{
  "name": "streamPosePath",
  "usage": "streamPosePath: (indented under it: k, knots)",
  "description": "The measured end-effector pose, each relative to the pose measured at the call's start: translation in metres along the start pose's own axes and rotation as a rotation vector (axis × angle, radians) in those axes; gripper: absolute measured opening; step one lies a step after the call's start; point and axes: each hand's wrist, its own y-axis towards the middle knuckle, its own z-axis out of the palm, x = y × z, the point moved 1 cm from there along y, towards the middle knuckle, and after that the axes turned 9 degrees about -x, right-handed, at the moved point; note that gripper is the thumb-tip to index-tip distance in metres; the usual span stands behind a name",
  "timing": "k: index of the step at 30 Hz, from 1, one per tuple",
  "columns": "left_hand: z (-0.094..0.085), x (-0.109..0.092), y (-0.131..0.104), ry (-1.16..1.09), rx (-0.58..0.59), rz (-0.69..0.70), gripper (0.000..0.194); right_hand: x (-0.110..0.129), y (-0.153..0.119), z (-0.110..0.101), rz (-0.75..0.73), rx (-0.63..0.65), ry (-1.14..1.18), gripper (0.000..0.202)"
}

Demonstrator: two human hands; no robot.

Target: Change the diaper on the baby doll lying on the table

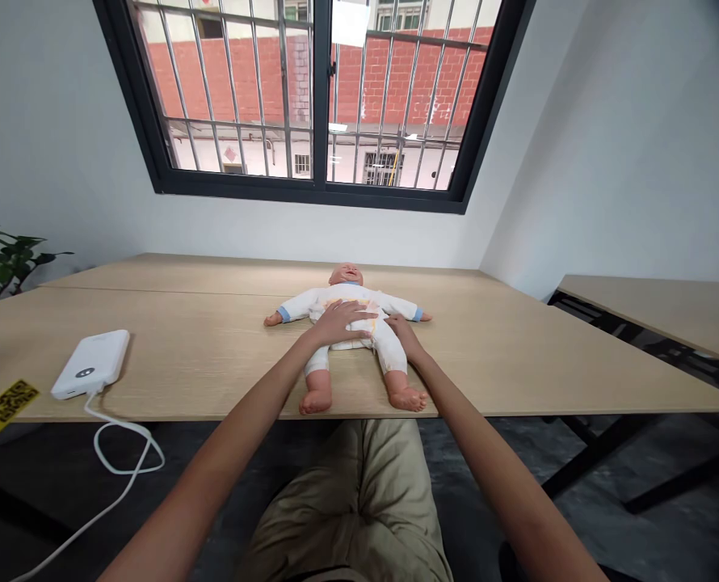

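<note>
A baby doll (389,349) lies on its back on the wooden table, head toward the window, arms stretched out and legs apart toward me. It wears a white one-piece outfit (300,304) with blue cuffs and a faded print on the front; its feet are bare. Across the doll's belly my left hand (342,322) lies flat, fingers spread. My right hand (404,335) is at the doll's hip on the right side, fingers bent together against the outfit's edge. Its fingertips are partly hidden, and the cloth between them is hard to make out.
On the left of the table (517,356) lies a white power bank (96,364), its white cable (132,424) hanging over the front edge. A yellow tag (5,412) is at the far left, near a plant (11,259). Another table (662,311) stands right, beyond a gap. A barred window is ahead.
</note>
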Motion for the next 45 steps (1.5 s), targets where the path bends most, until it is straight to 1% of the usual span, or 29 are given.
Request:
streamPosePath:
  k: [2, 3, 6, 8, 10, 16, 22, 29, 32, 35, 37, 39, 43, 45]
  knots:
    - [0.0, 0.0, 0.0, 0.011, 0.008, 0.001, 0.053, 0.0, 0.002, -0.004, 0.021, -0.085, -0.032, 0.023]
    - [0.0, 0.0, 0.0, 0.015, 0.014, 0.006, 0.053, 0.0, 0.003, -0.005, 0.054, -0.143, -0.027, 0.026]
    - [0.0, -0.002, 0.002, 0.041, 0.042, 0.014, 0.053, 0.001, 0.009, -0.01, 0.172, -0.283, 0.08, 0.037]
    - [0.002, -0.004, 0.003, 0.066, 0.066, 0.009, 0.053, 0.004, 0.012, -0.011, 0.194, -0.327, 0.136, 0.043]
    - [0.003, -0.005, 0.005, 0.087, 0.091, 0.005, 0.054, 0.008, 0.012, -0.011, 0.165, -0.342, 0.149, 0.047]
    - [0.004, -0.009, 0.008, 0.115, 0.14, 0.027, 0.056, 0.024, 0.005, 0.0, -0.027, -0.324, 0.059, 0.049]
    - [0.002, -0.012, 0.008, 0.108, 0.168, 0.012, 0.06, 0.032, 0.015, 0.013, -0.079, -0.28, 0.049, 0.039]
    - [0.006, -0.01, 0.012, 0.085, 0.158, 0.041, 0.057, 0.043, 0.034, 0.032, -0.152, -0.133, 0.012, 0.045]
    - [0.007, -0.009, 0.012, 0.07, 0.158, 0.049, 0.057, 0.044, 0.036, 0.038, -0.149, -0.086, -0.018, 0.05]
    - [0.008, -0.01, 0.01, 0.058, 0.155, 0.045, 0.055, 0.038, 0.033, 0.039, -0.055, -0.07, 0.008, 0.056]
    - [0.008, -0.011, 0.009, 0.047, 0.135, 0.051, 0.051, 0.033, 0.03, 0.038, 0.033, -0.076, 0.049, 0.059]
    - [0.008, -0.012, 0.008, 0.033, 0.085, 0.057, 0.047, 0.027, 0.027, 0.037, 0.087, -0.082, 0.095, 0.055]
    - [0.008, -0.01, 0.006, -0.01, -0.107, -0.001, 0.044, 0.015, 0.028, 0.039, 0.089, -0.068, 0.204, 0.04]
    - [0.009, -0.007, 0.006, -0.028, -0.157, -0.023, 0.047, 0.01, 0.029, 0.041, 0.098, -0.065, 0.272, 0.038]
